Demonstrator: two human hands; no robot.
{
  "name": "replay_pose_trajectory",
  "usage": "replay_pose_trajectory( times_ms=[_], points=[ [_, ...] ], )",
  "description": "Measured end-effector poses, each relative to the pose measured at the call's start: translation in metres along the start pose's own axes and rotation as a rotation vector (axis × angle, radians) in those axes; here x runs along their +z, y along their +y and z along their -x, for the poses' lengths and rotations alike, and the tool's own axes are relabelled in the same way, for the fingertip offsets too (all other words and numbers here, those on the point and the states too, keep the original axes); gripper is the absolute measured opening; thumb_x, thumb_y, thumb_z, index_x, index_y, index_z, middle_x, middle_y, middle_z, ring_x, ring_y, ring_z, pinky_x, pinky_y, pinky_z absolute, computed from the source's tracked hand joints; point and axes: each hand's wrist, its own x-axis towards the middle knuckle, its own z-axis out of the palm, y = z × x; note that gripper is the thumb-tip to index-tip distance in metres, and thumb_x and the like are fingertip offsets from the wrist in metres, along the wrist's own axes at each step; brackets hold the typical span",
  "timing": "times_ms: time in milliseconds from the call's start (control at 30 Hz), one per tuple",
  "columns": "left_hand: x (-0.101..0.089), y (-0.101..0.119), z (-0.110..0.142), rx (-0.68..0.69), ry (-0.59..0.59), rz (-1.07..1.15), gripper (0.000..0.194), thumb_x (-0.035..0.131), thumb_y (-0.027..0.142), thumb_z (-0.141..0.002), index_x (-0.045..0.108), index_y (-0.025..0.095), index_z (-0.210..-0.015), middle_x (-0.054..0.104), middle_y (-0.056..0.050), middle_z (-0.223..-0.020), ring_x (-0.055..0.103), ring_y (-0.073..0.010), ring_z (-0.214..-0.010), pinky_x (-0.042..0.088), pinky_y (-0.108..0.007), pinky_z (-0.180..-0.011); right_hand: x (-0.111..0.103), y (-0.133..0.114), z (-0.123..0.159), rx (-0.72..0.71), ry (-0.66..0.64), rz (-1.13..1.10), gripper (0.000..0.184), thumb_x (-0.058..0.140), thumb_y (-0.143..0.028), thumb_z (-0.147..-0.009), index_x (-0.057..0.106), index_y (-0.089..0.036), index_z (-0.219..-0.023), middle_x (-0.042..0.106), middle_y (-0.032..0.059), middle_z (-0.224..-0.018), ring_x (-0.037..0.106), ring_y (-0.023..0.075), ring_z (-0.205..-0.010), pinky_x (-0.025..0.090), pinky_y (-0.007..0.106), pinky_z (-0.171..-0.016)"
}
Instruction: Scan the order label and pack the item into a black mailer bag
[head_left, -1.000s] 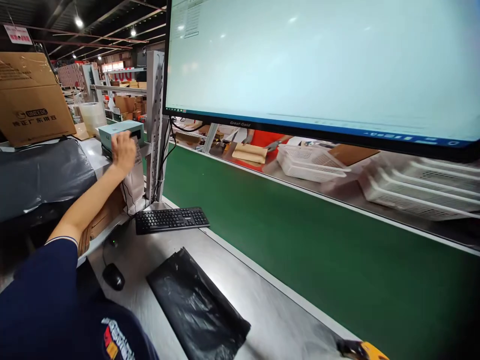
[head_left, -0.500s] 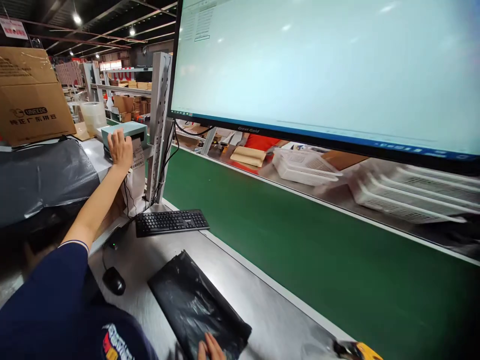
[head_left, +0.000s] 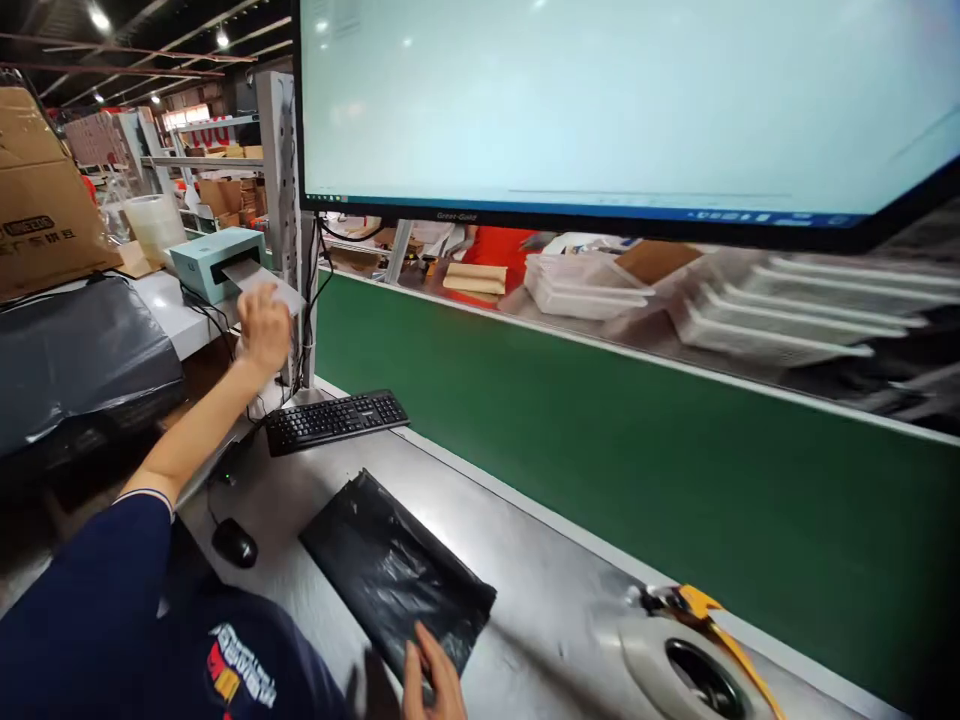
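My left hand (head_left: 264, 328), slightly blurred, is closed on a white paper label (head_left: 279, 286) at the front of the light teal label printer (head_left: 216, 258). The label's far end is still at the printer's dark slot. My right hand (head_left: 435, 678) is at the near end of a flat black plastic mailing bag (head_left: 397, 565) on the metal table. Its thumb and forefinger are apart, over the bag's surface. The palm is cut off by the bottom edge of the view.
A keyboard (head_left: 337, 420) and mouse (head_left: 235, 542) lie left of the bag. At the right stands a tape dispenser (head_left: 686, 665) with a yellow part. A large monitor (head_left: 600, 110) hangs above a green conveyor belt (head_left: 600, 450). White baskets (head_left: 787, 310) are beyond it.
My left hand has moved from the printer's top to its front and has taken hold of the label. The view has shifted, showing more of the tape dispenser. The bag stays put.
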Motion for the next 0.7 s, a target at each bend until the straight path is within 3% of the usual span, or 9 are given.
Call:
replay_pose_trajectory(
  times_ms=[100, 167, 233, 333, 400, 467, 600, 700],
  points=[
    [0.009, 0.055, 0.084, 0.12, -0.311, 0.348, 0.008, 0.07, 0.02, -0.089, 0.068, 0.023, -0.083, 0.074, -0.011, -0.128, 0.064, -0.0294, -0.126, 0.05, -0.051, -0.115, 0.024, -0.043, -0.008, 0.193, -0.01, -0.186, 0.063, 0.072, -0.069, -0.077, 0.077, -0.018, -0.115, 0.074, 0.0195, -0.127, 0.071, 0.0393, -0.119, 0.053, 0.062, -0.112],
    [0.008, 0.086, 0.144, 0.015, -0.589, 0.774, 0.012, 0.073, 0.033, -0.089, 0.067, 0.025, -0.082, 0.075, -0.009, -0.123, 0.068, -0.0279, -0.12, 0.054, -0.048, -0.11, 0.04, -0.07, -0.014, 0.327, -0.045, -0.469, 0.073, 0.078, -0.066, -0.072, 0.069, -0.019, -0.128, 0.069, 0.0206, -0.139, 0.069, 0.038, -0.125, 0.056, 0.06, -0.108],
    [0.007, 0.106, 0.197, -0.3, -0.856, 1.165, 0.025, 0.077, 0.045, -0.085, 0.063, 0.025, -0.078, 0.076, -0.008, -0.121, 0.071, -0.0274, -0.113, 0.058, -0.046, -0.103, 0.05, -0.083, -0.022, 0.406, -0.115, -0.797, 0.073, 0.073, -0.065, -0.077, 0.063, -0.024, -0.137, 0.062, 0.0178, -0.15, 0.062, 0.0364, -0.136, 0.057, 0.059, -0.106],
    [0.016, 0.106, 0.254, -0.823, -1.116, 1.462, 0.036, 0.085, 0.049, -0.077, 0.058, 0.024, -0.075, 0.077, -0.004, -0.106, 0.074, -0.0242, -0.097, 0.063, -0.045, -0.093, 0.053, -0.08, -0.025, 0.521, -0.051, -1.009, 0.059, 0.071, -0.066, -0.078, 0.07, -0.024, -0.119, 0.071, 0.0144, -0.136, 0.067, 0.0342, -0.127, 0.06, 0.057, -0.099],
    [0.03, 0.093, 0.28, -1.034, -1.165, 1.502, 0.037, 0.088, 0.046, -0.073, 0.058, 0.024, -0.078, 0.076, -0.001, -0.095, 0.074, -0.0216, -0.093, 0.065, -0.045, -0.092, 0.052, -0.07, -0.019, 0.58, 0.07, -0.951, 0.045, 0.079, -0.058, -0.073, 0.071, -0.024, -0.102, 0.077, 0.0096, -0.12, 0.071, 0.0296, -0.113, 0.061, 0.05, -0.096],
    [0.046, 0.074, 0.302, -1.122, -1.154, 1.461, 0.037, 0.087, 0.046, -0.072, 0.058, 0.025, -0.081, 0.074, 0.0, -0.092, 0.074, -0.0208, -0.094, 0.065, -0.046, -0.094, 0.051, -0.058, -0.012, 0.592, 0.145, -0.753, 0.039, 0.08, -0.056, -0.071, 0.069, -0.023, -0.09, 0.078, 0.0068, -0.108, 0.072, 0.026, -0.102, 0.062, 0.045, -0.091],
    [0.08, 0.045, 0.337, -0.956, -1.11, 1.065, 0.032, 0.074, 0.049, -0.081, 0.055, 0.024, -0.085, 0.071, -0.002, -0.093, 0.075, -0.0208, -0.096, 0.067, -0.042, -0.087, 0.053, -0.032, -0.012, 0.556, 0.182, -0.317, 0.041, 0.071, -0.059, -0.073, 0.071, -0.019, -0.083, 0.077, 0.0086, -0.092, 0.068, 0.0245, -0.089, 0.058, 0.042, -0.087],
    [0.105, 0.037, 0.359, -0.866, -1.118, 0.822, 0.028, 0.071, 0.044, -0.084, 0.054, 0.023, -0.084, 0.065, 0.0, -0.083, 0.074, -0.0187, -0.079, 0.065, -0.034, -0.07, 0.059, -0.015, -0.021, 0.558, 0.222, -0.101, 0.033, 0.071, -0.049, -0.075, 0.073, -0.017, -0.079, 0.075, 0.0103, -0.091, 0.064, 0.0251, -0.094, 0.052, 0.042, -0.096]
  ],
)
